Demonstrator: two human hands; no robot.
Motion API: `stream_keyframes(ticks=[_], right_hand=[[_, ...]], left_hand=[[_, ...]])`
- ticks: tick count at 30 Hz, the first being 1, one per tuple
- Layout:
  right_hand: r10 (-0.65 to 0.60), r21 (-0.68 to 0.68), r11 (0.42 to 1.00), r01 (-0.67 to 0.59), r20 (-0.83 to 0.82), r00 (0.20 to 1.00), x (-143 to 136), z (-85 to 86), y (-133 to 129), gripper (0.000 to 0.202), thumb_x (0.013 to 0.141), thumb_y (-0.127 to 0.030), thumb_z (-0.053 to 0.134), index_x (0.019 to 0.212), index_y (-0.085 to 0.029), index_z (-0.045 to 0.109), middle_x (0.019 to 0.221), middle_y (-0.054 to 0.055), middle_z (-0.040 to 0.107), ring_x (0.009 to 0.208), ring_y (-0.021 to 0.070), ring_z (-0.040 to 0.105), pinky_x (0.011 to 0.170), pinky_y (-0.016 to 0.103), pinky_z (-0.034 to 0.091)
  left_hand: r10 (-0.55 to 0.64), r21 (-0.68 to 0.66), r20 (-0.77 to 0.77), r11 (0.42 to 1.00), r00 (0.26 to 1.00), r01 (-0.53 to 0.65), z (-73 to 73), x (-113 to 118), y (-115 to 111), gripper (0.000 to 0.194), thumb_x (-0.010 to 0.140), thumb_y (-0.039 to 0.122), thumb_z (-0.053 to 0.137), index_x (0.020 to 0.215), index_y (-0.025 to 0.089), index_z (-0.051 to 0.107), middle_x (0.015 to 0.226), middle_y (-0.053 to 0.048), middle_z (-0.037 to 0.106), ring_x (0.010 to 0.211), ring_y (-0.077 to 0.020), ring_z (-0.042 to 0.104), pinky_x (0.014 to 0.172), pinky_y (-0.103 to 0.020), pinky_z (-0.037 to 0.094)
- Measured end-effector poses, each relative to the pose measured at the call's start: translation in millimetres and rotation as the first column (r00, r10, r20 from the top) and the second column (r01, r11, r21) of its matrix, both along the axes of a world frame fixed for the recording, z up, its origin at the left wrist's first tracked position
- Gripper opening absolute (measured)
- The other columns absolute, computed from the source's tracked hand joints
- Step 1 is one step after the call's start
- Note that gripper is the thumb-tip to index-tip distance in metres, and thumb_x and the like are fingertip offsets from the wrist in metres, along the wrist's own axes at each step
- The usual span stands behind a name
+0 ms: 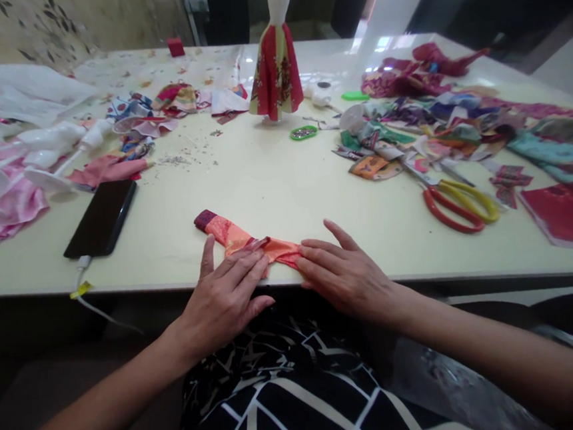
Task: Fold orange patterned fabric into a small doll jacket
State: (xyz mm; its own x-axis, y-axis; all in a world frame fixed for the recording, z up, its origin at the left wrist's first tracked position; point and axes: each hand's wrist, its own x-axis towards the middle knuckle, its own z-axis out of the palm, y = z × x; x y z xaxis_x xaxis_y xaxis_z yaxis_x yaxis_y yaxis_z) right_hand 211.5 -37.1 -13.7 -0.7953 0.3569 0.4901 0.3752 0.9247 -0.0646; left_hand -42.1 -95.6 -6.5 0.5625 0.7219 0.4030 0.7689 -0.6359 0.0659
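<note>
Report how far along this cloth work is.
Looks done: the red and yellow-green skirt, which is on the white dress form.
In hand: the orange-red cloth piece, with the left hand and right hand on it.
Probably left: that piece lies creased, off the form; loose cloth scraps lie heaped at the right.

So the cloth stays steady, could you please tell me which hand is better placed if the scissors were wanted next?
Probably the right hand: it is nearer the scissors and touches only one end of the orange cloth, while the left hand lies across its middle.
</note>
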Motion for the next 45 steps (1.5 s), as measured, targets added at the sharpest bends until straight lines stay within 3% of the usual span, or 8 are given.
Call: stream_keyframes(ticks=[5, 9, 16, 20, 25, 31, 37, 45], right_hand=[[-0.010, -0.114, 0.993, 0.009, -0.008, 1.000, 2, 4.1, 5, 0.024, 0.098, -0.009, 0.042, 0.104, -0.015, 0.064, 0.103, 0.007, 0.069, 0.108, 0.0187, 0.061, 0.119, 0.056, 0.023], [-0.038, 0.021, 0.999, 0.038, -0.008, 0.999, 12, 10.9, 10, 0.027, 0.098, -0.010, 0.040, 0.095, -0.018, 0.066, 0.102, 0.004, 0.069, 0.109, 0.0190, 0.059, 0.119, 0.057, 0.023], [-0.077, 0.144, 0.987, 0.066, 0.070, 0.995, 22, 8.4, 9, 0.025, 0.097, -0.011, 0.044, 0.090, -0.020, 0.066, 0.099, 0.002, 0.068, 0.111, 0.0191, 0.057, 0.119, 0.056, 0.026], [-0.067, 0.123, 0.991, 0.060, 0.056, 0.996, 17, 8.1, 9, 0.027, 0.097, -0.008, 0.042, 0.091, -0.018, 0.066, 0.093, 0.004, 0.068, 0.107, 0.0195, 0.058, 0.118, 0.057, 0.025], [-0.071, 0.058, 0.996, 0.064, 0.123, 0.990, 9, 22.7, 11, 0.028, 0.094, -0.007, 0.042, 0.084, -0.019, 0.066, 0.089, 0.004, 0.067, 0.108, 0.0215, 0.058, 0.120, 0.061, 0.019], [0.021, 0.038, 0.999, -0.022, 0.005, 1.000, -20, 26.8, 3, 0.032, 0.097, -0.009, 0.039, 0.117, -0.011, 0.064, 0.124, 0.013, 0.064, 0.124, 0.0225, 0.054, 0.121, 0.055, 0.024], [0.024, -0.161, 0.987, 0.007, 0.191, 0.981, -35, 2.5, 4, 0.050, 0.100, -0.031, 0.047, 0.140, -0.001, 0.047, 0.147, 0.021, 0.044, 0.140, 0.0285, 0.039, 0.116, 0.051, 0.035], [0.033, -0.162, 0.987, 0.011, 0.267, 0.963, -29, 2.4, 7, 0.061, 0.101, -0.044, 0.045, 0.147, -0.005, 0.039, 0.155, 0.018, 0.033, 0.144, 0.0294, 0.030, 0.118, 0.052, 0.029]], left_hand=[[0.018, -0.040, 0.099, 0.999, 0.995, -0.014, -0.4, -1, 1, 0.030, 0.095, 0.029, 0.056, 0.121, 0.016, 0.060, 0.125, -0.010, 0.068, 0.120, -0.0244, 0.061, 0.123, -0.060, 0.000], [0.027, 0.006, 0.108, 1.000, 0.994, -0.027, -1.5, 1, 2, 0.021, 0.093, 0.023, 0.058, 0.114, 0.022, 0.063, 0.123, -0.005, 0.070, 0.119, -0.0233, 0.063, 0.121, -0.063, -0.004], [0.012, 0.021, 0.056, 1.000, 0.998, -0.013, -4.6, 2, 4, 0.022, 0.093, 0.026, 0.058, 0.114, 0.020, 0.062, 0.122, -0.006, 0.070, 0.123, -0.0244, 0.060, 0.121, -0.063, -0.004], [0.030, -0.021, 0.085, 0.999, 0.996, -0.029, -3.0, 1, 3, 0.036, 0.094, 0.030, 0.058, 0.128, 0.017, 0.057, 0.121, -0.008, 0.070, 0.120, -0.0251, 0.061, 0.122, -0.063, -0.001], [0.034, -0.070, 0.075, 0.997, 0.997, -0.029, 0.4, -2, 2, 0.037, 0.094, 0.030, 0.057, 0.131, 0.025, 0.058, 0.127, -0.005, 0.067, 0.126, -0.0251, 0.057, 0.121, -0.062, -0.007], [0.014, -0.010, 0.017, 1.000, 1.000, -0.013, -5.6, -1, 0, 0.037, 0.094, 0.030, 0.057, 0.131, 0.023, 0.057, 0.130, -0.007, 0.066, 0.131, -0.0265, 0.053, 0.119, -0.064, -0.012], [-0.039, 0.011, 0.034, 0.999, 0.999, 0.038, -4.5, -5, -7, 0.041, 0.094, 0.027, 0.056, 0.134, 0.019, 0.055, 0.133, -0.010, 0.063, 0.131, -0.0269, 0.054, 0.120, -0.062, -0.011], [0.152, -0.054, 0.323, 0.988, 0.934, -0.143, 11.8, -42, 11, 0.027, 0.094, 0.013, 0.050, 0.115, 0.020, 0.065, 0.119, -0.006, 0.069, 0.115, -0.0180, 0.062, 0.116, -0.048, 0.034]])
